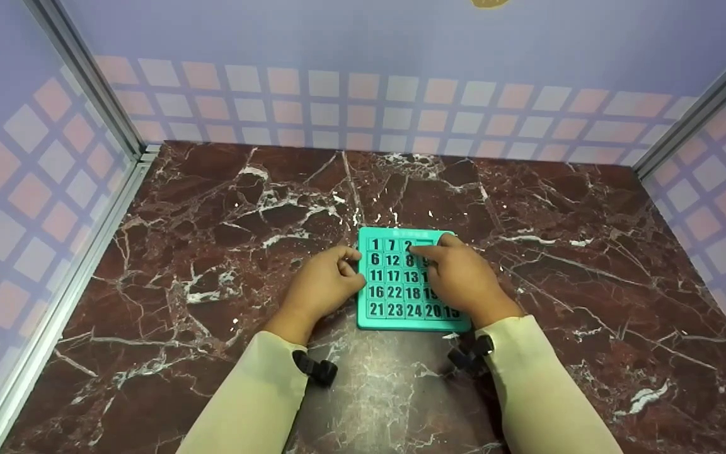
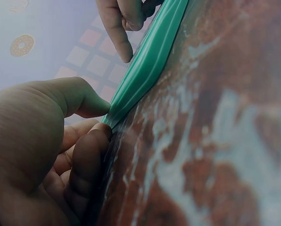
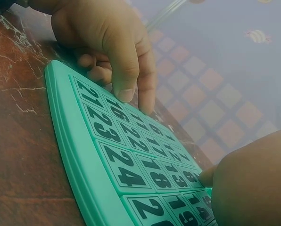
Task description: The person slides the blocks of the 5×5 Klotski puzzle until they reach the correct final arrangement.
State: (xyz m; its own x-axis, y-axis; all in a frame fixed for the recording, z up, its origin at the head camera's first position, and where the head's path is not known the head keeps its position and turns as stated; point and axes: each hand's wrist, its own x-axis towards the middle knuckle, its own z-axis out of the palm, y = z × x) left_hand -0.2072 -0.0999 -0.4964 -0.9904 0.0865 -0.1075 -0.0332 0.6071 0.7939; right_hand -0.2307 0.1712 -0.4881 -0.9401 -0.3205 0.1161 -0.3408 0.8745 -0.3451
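Note:
A turquoise number slide puzzle [image 1: 413, 323] lies on the marbled table, its square tiles marked with black numbers. The left hand [image 1: 328, 284] holds the puzzle's left side edge between thumb and fingers; the left wrist view shows the thumb [image 2: 86, 96] against the rim. Over the upper right part of the board is the right hand [image 1: 467, 277]. One of its fingers reaches left, with the tip at the 2 and 8 tiles. Beside the 2 tile, an open slot shows in the top row. The right hand covers several tiles in the right columns.
The reddish-brown marbled table [image 1: 212, 252] spreads around the puzzle. Purple walls with pink and white squares [image 1: 363, 116] enclose it at the back and both sides, with metal strips [image 1: 79, 69] at the corners. A black wrist strap [image 1: 316, 369] sits over the left sleeve.

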